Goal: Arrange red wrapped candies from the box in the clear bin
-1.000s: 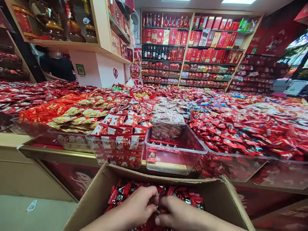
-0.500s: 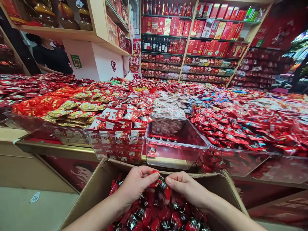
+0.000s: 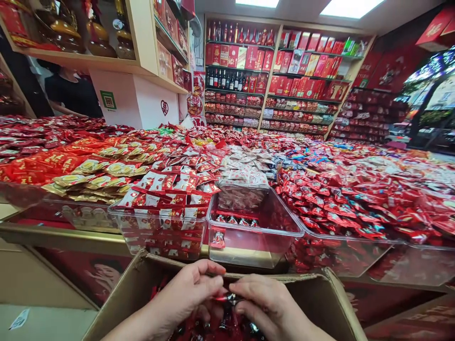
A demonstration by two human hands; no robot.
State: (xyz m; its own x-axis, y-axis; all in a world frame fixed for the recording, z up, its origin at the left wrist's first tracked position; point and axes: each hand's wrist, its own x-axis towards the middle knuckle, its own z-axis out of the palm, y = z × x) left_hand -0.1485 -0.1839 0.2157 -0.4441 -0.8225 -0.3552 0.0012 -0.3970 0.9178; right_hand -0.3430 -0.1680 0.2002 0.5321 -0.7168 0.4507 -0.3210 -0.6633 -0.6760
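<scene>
My left hand (image 3: 194, 293) and my right hand (image 3: 263, 300) meet over an open cardboard box (image 3: 341, 303). Between their curled fingertips is a small red-and-black wrapped candy (image 3: 232, 298), partly covered by the fingers. Below the hands, loose candies in the same kind of wrapper (image 3: 223, 324) lie in the box, largely hidden by my hands and forearms. Just beyond the box stands a clear plastic bin (image 3: 249, 248) with a few such candies (image 3: 243, 221) on its bottom and one (image 3: 217, 238) near its front left.
A bin of white-and-red packets (image 3: 159, 227) stands left of it, and heaped red packets (image 3: 334, 203) lie to the right. Gold packets (image 3: 103, 180) are farther left. Shelves of bottles and boxes (image 3: 238, 57) line the back. A person in black (image 3: 73, 92) is behind the counter.
The view has tilted up, so the counter and box sit lower. My fingers have closed in around the candy, which was stretched between both hands and showed more.
</scene>
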